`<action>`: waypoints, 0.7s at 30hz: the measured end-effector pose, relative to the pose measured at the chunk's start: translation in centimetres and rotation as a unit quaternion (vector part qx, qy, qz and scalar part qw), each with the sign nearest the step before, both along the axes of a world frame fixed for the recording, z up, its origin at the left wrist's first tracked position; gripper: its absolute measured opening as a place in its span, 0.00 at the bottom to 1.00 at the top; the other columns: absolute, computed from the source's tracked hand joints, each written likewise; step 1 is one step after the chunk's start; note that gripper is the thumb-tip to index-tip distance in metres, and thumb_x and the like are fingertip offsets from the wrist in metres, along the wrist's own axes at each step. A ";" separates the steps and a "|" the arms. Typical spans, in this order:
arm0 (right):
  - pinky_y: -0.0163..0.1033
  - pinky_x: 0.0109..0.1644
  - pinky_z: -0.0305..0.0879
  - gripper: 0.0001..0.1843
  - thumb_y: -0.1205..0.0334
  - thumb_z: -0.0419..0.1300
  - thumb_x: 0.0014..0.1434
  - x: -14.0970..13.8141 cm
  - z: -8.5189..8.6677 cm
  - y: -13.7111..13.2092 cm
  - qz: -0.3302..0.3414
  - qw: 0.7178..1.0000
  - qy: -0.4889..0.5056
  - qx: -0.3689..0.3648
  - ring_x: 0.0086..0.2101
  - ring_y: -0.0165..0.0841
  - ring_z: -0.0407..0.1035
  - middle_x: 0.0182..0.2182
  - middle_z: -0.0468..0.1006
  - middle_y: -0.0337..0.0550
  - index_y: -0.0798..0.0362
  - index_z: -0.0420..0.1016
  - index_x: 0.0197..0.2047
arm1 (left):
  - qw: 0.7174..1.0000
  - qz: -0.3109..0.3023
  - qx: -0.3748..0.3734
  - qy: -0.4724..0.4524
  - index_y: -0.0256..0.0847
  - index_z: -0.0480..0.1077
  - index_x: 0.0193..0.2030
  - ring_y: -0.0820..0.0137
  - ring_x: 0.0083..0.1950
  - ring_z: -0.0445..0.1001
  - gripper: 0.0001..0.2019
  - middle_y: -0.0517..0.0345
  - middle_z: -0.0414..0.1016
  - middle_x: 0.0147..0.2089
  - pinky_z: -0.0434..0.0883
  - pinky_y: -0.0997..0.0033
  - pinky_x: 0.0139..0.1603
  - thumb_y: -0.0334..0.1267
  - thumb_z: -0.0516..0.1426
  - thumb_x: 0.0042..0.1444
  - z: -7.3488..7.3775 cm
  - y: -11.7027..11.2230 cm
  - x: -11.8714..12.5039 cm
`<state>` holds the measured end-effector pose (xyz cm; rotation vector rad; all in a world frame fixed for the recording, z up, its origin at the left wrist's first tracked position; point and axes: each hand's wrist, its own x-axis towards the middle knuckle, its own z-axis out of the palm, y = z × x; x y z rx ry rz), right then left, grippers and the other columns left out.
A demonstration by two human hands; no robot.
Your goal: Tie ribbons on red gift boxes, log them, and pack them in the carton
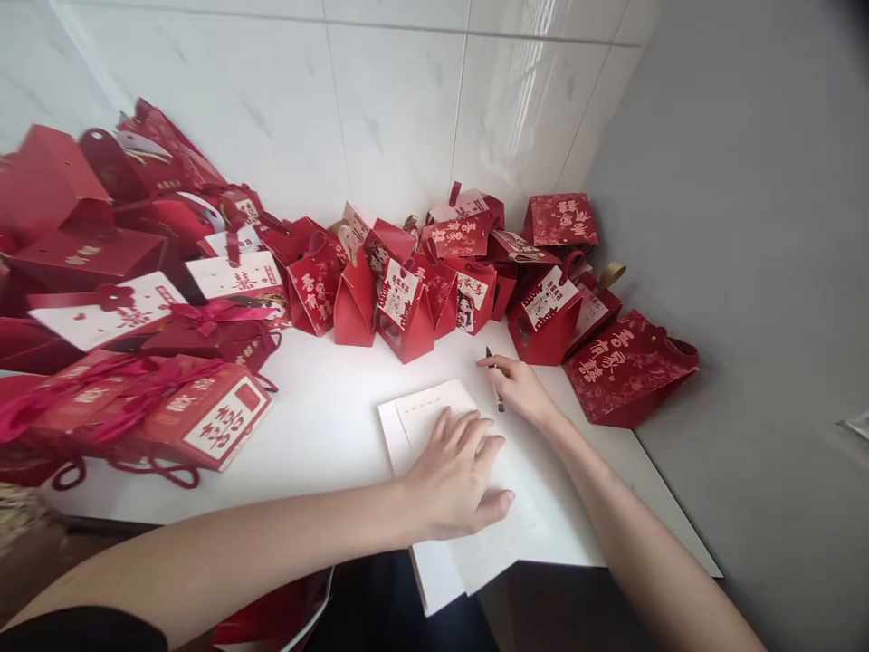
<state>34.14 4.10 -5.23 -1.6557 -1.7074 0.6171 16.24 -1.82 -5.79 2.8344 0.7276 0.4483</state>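
My left hand (458,471) lies flat with fingers stretched out on a white sheet of paper (434,403), which rests on a second sheet overhanging the table's front edge. Faint writing shows near the top of the upper sheet. My right hand (520,385) is closed round a dark pen (494,376) beside the paper's right edge, its tip pointing toward me. Several small red gift boxes (407,308) with white labels stand in a row just beyond the paper.
The white table (326,426) sits in a corner between a tiled wall and a grey wall (747,226). Larger red boxes with pink ribbons (169,407) pile up at the left. A red bag (628,367) lies at the right near the table's edge.
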 end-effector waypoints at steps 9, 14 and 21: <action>0.38 0.39 0.68 0.17 0.50 0.59 0.56 -4.3 0.7 -1.3 0.052 0.897 0.437 -0.044 0.29 0.32 0.72 0.27 0.78 0.40 0.49 0.55 0.33 | 0.998 0.007 -0.037 -0.055 0.35 0.63 0.52 0.51 0.59 0.58 0.24 0.42 0.65 0.54 0.52 0.41 0.62 0.47 0.53 0.52 -1.6 -0.1 -0.5; 0.38 0.36 0.68 0.25 0.35 0.47 0.58 -5.5 -0.3 -1.7 0.048 0.874 0.479 -0.070 0.30 0.34 0.71 0.29 0.77 0.43 0.50 0.65 0.38 | 0.993 -0.043 -0.039 -0.105 0.33 0.63 0.53 0.55 0.57 0.62 0.23 0.43 0.68 0.51 0.52 0.42 0.62 0.46 0.48 0.55 -1.2 0.3 -1.4; 0.35 0.32 0.68 0.11 0.55 0.64 0.53 -5.8 -1.0 -1.4 0.032 0.885 0.449 -0.120 0.26 0.30 0.70 0.26 0.76 0.39 0.52 0.69 0.35 | 0.985 -0.031 -0.013 -0.171 0.31 0.71 0.44 0.56 0.52 0.66 0.23 0.45 0.73 0.45 0.60 0.49 0.57 0.48 0.47 0.54 -1.8 0.4 -1.3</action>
